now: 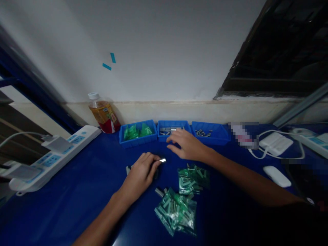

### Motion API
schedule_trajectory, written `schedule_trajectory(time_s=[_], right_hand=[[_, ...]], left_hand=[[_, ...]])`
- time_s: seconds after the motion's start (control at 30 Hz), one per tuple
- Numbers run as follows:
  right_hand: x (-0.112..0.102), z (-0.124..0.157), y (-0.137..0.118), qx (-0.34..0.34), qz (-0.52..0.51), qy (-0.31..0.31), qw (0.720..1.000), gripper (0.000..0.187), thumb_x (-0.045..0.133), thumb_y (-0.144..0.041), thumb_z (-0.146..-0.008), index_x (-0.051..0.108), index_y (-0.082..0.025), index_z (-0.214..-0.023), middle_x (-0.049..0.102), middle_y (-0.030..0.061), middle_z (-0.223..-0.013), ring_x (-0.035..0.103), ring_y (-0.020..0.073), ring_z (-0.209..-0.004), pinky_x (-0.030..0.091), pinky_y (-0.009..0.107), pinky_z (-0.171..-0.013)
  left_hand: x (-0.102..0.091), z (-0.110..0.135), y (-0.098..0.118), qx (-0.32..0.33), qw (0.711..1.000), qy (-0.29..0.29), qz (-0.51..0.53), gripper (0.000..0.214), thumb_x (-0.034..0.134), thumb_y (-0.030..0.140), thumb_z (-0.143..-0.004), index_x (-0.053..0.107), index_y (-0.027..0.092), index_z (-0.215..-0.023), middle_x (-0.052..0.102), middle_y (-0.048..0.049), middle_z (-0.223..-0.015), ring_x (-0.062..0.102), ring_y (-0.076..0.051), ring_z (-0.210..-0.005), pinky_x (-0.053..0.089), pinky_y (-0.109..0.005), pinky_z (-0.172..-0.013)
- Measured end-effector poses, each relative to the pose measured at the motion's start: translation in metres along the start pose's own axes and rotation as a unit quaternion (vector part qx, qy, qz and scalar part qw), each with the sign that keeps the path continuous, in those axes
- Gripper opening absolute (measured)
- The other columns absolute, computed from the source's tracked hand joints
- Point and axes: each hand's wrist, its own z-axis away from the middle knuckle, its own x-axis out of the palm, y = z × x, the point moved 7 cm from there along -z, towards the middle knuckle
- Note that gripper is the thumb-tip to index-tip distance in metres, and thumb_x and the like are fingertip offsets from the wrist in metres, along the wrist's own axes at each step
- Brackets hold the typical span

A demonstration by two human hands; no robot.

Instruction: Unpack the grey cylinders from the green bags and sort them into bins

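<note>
Pinched between the thumb and fingers of my left hand [140, 171] is a small shiny metal cylinder [163, 160]. A few metal pieces [128, 169] lie partly hidden behind that hand. My right hand [186, 144] reaches over the front of the middle blue bin [161, 138], which holds several metal rods [167, 130]. Its fingers are apart and nothing shows in them. Green clear bags with metal parts lie on the table in two groups: a nearer pile [176, 212] and a farther one [193, 179]. Loose metal cylinders [159, 192] rest by the nearer pile.
The left bin [138, 140] holds green bags; the right bin [217, 133] holds small metal parts. A drink bottle [104, 114] and a power strip [48, 160] stand at left. At right are a white charger [275, 143], cables and a white mouse-like object [276, 176].
</note>
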Motion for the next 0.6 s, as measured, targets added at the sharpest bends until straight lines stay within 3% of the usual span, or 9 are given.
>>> schedule_trajectory(time_s=[0.17, 0.37, 0.47, 0.6], right_hand=[[0.005, 0.031, -0.040, -0.007, -0.026, 0.006, 1.000, 0.014, 0.049, -0.022, -0.087, 0.061, -0.019, -0.094, 0.061, 0.0052, -0.087, 0.049, 0.0193, -0.084, 0.032, 0.033, -0.073], [0.008, 0.042, -0.055, 0.001, 0.021, 0.017, 1.000, 0.018, 0.052, -0.034, -0.086, 0.060, -0.018, -0.089, 0.061, 0.0069, -0.084, 0.048, 0.0213, -0.081, 0.029, 0.035, -0.069], [0.004, 0.044, -0.038, 0.039, 0.046, 0.035, 0.998, 0.018, 0.047, -0.031, -0.090, 0.060, -0.018, -0.090, 0.062, 0.0066, -0.085, 0.049, 0.0204, -0.083, 0.030, 0.034, -0.071], [-0.016, 0.047, 0.022, 0.165, 0.069, 0.077, 0.981, 0.020, 0.049, -0.032, -0.089, 0.062, -0.017, -0.089, 0.063, 0.0072, -0.089, 0.051, 0.0203, -0.086, 0.034, 0.031, -0.076]], left_hand=[[0.001, 0.001, 0.004, -0.001, 1.000, 0.005, 0.006, 0.026, 0.034, 0.031, -0.095, 0.055, 0.018, -0.087, 0.058, -0.0038, -0.080, 0.053, -0.017, -0.078, 0.042, -0.032, -0.077], [0.006, -0.001, 0.015, 0.005, 1.000, -0.010, 0.029, 0.030, 0.033, 0.034, -0.095, 0.057, 0.018, -0.086, 0.060, -0.0047, -0.081, 0.055, -0.017, -0.079, 0.043, -0.032, -0.080], [0.004, 0.000, 0.011, 0.003, 0.999, -0.034, 0.003, 0.030, 0.036, 0.039, -0.094, 0.058, 0.018, -0.094, 0.061, -0.0058, -0.089, 0.055, -0.019, -0.086, 0.043, -0.033, -0.082], [-0.004, 0.006, -0.010, -0.032, 0.986, -0.093, -0.135, 0.035, 0.051, 0.049, -0.086, 0.061, 0.019, -0.101, 0.061, -0.0081, -0.100, 0.053, -0.024, -0.093, 0.040, -0.038, -0.082]])
